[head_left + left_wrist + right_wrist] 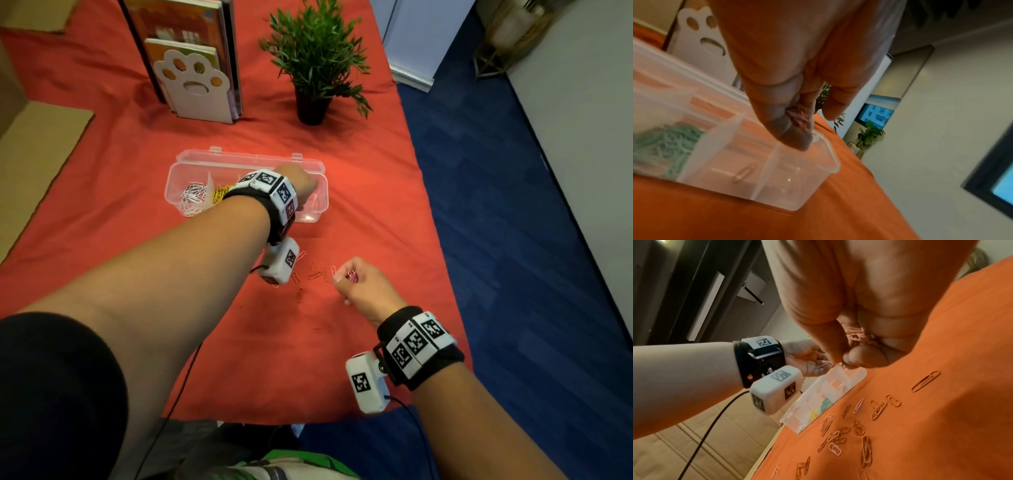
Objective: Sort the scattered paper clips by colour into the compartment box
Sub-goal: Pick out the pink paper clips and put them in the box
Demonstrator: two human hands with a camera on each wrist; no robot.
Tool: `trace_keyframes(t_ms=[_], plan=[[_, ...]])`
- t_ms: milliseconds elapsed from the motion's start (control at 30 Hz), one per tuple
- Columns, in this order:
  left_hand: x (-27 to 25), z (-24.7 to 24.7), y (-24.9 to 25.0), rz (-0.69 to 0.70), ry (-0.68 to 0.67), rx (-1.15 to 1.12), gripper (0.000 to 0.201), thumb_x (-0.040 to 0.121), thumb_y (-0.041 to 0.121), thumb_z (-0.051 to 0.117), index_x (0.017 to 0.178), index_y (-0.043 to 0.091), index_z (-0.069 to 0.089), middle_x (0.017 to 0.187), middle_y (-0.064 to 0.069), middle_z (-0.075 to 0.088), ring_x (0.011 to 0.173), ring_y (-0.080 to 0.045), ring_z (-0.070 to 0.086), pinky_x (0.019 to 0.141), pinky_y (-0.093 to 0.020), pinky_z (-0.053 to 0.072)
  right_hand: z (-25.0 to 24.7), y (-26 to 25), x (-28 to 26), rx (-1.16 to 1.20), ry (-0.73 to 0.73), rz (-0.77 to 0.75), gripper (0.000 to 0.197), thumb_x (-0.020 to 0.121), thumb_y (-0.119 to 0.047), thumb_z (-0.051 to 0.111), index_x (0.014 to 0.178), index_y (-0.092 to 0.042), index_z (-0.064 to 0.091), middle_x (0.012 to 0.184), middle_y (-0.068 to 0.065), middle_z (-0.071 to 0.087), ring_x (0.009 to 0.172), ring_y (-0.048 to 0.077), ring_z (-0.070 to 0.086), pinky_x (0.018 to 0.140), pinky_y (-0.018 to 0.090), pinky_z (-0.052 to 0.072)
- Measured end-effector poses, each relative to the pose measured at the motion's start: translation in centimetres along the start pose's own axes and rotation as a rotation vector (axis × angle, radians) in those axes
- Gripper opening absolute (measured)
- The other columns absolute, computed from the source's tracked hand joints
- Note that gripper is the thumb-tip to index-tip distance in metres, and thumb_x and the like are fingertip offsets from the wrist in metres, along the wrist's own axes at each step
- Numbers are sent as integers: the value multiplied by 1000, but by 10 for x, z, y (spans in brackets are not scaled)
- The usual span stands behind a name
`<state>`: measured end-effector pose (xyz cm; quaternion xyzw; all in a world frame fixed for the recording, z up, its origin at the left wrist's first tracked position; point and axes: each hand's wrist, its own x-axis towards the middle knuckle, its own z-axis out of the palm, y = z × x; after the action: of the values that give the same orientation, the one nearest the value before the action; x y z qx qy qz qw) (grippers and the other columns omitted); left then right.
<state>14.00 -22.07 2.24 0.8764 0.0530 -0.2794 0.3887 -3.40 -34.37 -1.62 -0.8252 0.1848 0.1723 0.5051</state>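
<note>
My left hand (297, 181) hangs over the right end of the clear box (191, 163), fingertips (795, 139) pinched together on what looks like a small pink bunch of clips (799, 117), though that view is blurred. My right hand (364, 286) is curled around more pink clips (352, 275) above the red cloth (359, 212), where loose clips (838, 437) lie scattered near the box's front edge.

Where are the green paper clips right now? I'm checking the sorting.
In the compartment box, middle section: left wrist view shows the green clips beside the yellow clips.
</note>
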Motion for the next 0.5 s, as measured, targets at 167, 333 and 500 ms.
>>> trace_keyframes(t_ms=[167,333,500], plan=[[1,-1,8,29,11,-255,36,88,16,46,118,-2,54,91,-8,54,86,-23,54,91,-42,53,-8,-3,8,-1,40,-2,21,86,-16,57,69,-25,50,66,-2,51,57,12,48,69,36,46],[0,-13,-11,40,66,-344,16,85,20,50,93,13,62,88,-5,59,82,-23,58,82,-39,55,-13,-33,31,-11,104,-77,22,86,-16,57,68,-26,50,67,-3,51,62,15,48,70,37,46],[-24,-32,-44,102,194,-462,21,84,-1,46,83,11,64,77,-4,62,65,-16,56,61,-28,48,-9,-78,69,-80,217,-183,16,87,-19,54,73,-25,48,68,-5,52,67,18,51,68,31,45]])
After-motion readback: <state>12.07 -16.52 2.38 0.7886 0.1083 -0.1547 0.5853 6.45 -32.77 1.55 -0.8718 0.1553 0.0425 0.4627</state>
